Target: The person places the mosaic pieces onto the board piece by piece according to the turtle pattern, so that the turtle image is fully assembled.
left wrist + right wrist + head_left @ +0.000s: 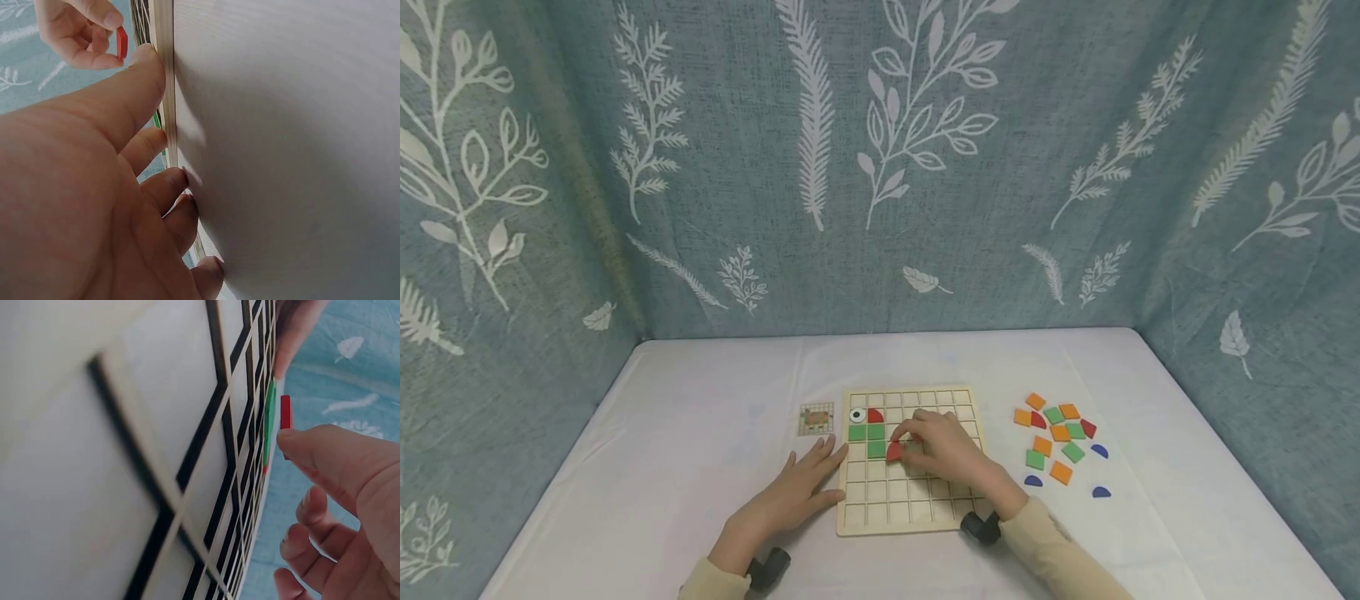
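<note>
Over the grid board [898, 514], my right hand [946, 448] pinches a red piece [893, 452] between thumb and finger, near the lowest green tile [876, 449]. My left hand [795, 492], fingers spread, touches the board's left edge; a small card [816, 418] lies just beyond it.

Your right hand [369, 487] pinches a red piece [286, 409], seen edge-on, with the thumb [319, 447] in front; the other fingers [314, 506] curl loosely below. You hold the red piece just clear of the gridded board [194, 440], near green pieces [270, 422] lying on it. Your left hand [300, 328] shows at the upper edge. Behind, a blue curtain [369, 372] carries white leaf motifs [350, 347].
</note>
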Demonstrator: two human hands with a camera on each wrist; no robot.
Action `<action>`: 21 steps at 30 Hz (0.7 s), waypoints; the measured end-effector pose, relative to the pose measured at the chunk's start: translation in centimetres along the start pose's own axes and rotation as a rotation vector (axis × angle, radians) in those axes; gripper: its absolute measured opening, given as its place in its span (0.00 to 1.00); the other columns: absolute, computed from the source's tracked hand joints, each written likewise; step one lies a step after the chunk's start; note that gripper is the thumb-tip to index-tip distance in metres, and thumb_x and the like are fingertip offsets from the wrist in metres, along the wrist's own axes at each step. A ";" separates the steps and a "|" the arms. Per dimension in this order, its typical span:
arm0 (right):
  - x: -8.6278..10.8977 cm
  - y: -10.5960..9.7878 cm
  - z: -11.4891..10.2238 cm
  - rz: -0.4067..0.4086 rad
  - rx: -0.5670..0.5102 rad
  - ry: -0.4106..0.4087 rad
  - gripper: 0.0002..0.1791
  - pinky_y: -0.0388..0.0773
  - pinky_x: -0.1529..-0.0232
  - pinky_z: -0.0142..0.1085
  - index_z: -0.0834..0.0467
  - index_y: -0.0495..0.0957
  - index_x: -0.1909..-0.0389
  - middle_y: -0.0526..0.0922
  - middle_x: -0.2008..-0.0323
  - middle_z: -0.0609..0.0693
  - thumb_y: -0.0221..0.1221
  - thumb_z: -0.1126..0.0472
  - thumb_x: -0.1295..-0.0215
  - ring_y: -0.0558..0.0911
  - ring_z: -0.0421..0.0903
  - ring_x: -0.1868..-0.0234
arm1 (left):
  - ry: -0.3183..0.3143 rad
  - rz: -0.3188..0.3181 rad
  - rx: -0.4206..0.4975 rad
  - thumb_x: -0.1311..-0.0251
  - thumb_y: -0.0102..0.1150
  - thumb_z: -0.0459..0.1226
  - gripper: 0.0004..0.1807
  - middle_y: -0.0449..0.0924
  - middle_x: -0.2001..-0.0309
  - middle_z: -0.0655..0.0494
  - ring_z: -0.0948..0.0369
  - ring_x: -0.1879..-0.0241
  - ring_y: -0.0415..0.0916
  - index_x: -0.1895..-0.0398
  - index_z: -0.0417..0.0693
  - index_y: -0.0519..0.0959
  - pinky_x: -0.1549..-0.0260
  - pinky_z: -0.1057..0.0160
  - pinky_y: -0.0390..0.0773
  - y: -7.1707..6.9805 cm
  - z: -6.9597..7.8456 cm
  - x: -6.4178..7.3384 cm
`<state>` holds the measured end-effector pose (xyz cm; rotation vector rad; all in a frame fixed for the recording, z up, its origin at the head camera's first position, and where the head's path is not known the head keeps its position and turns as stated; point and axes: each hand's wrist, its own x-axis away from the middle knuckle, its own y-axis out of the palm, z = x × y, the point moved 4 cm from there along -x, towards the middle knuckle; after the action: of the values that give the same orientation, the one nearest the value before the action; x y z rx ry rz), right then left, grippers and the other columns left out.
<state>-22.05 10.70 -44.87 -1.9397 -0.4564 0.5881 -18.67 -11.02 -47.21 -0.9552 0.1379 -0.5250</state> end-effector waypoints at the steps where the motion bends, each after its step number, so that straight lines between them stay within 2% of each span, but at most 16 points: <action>1: -0.1 0.1 -0.1 -0.008 -0.002 -0.003 0.10 0.60 0.67 0.31 0.45 0.80 0.59 0.74 0.71 0.39 0.63 0.55 0.42 0.70 0.35 0.69 | 0.001 0.001 0.001 0.39 0.52 0.51 0.36 0.51 0.29 0.43 0.45 0.29 0.43 0.31 0.46 0.59 0.34 0.37 0.38 0.0 0.0 0.0; 6: -0.8 0.6 -0.3 -0.050 -0.016 -0.019 0.09 0.61 0.65 0.32 0.45 0.80 0.58 0.74 0.70 0.40 0.62 0.54 0.40 0.71 0.35 0.68 | 0.009 0.000 0.002 0.38 0.51 0.51 0.35 0.51 0.29 0.42 0.44 0.29 0.43 0.31 0.45 0.59 0.35 0.36 0.38 -0.1 0.2 0.1; 14: -1.4 1.2 -0.2 -0.121 0.002 -0.034 0.10 0.60 0.67 0.30 0.43 0.80 0.56 0.74 0.72 0.36 0.60 0.55 0.38 0.69 0.32 0.71 | 0.017 -0.005 0.002 0.39 0.51 0.52 0.36 0.50 0.29 0.42 0.44 0.29 0.43 0.31 0.45 0.59 0.35 0.35 0.38 -0.1 0.2 0.1; 21: -1.6 1.1 -0.4 -0.117 -0.023 -0.052 0.11 0.60 0.68 0.30 0.43 0.80 0.54 0.74 0.72 0.39 0.58 0.58 0.37 0.67 0.34 0.74 | 0.005 -0.009 0.008 0.39 0.52 0.51 0.36 0.50 0.29 0.42 0.45 0.29 0.43 0.31 0.45 0.59 0.34 0.36 0.37 -0.1 0.1 0.1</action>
<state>-23.06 9.04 -45.43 -1.9089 -0.6078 0.5601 -18.62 -11.00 -47.07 -0.9470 0.1357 -0.5353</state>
